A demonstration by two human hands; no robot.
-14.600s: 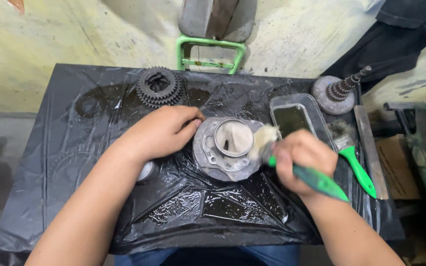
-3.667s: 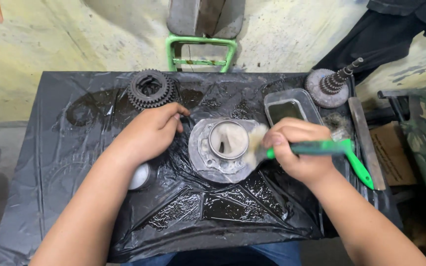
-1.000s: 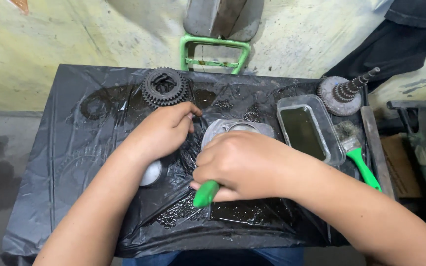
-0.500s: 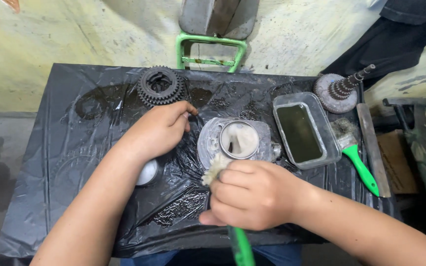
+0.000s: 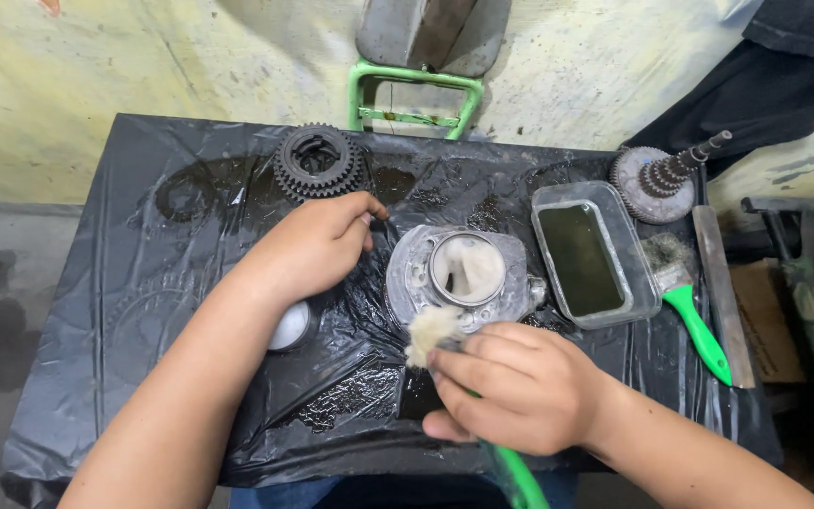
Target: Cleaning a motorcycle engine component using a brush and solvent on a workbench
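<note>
A round grey metal engine cylinder (image 5: 459, 273) lies in the middle of a black plastic sheet (image 5: 143, 311). My left hand (image 5: 317, 245) rests against the cylinder's left side, fingertips near its upper left rim. My right hand (image 5: 520, 386) grips a green-handled paintbrush (image 5: 435, 330). The pale bristles touch the cylinder's near edge, and the green handle runs down out of the frame.
A dark toothed gear (image 5: 317, 160) sits at the back left. A clear rectangular tub of dark liquid (image 5: 591, 254) stands right of the cylinder. Beside it lie a second green brush (image 5: 690, 306), a metal file (image 5: 723, 283) and a geared shaft (image 5: 657, 179). A green metal frame (image 5: 412, 94) stands behind.
My right hand has pulled the brush from across the cylinder's top toward me, so the bristles now touch its near edge. My left hand has stayed at the cylinder's left side.
</note>
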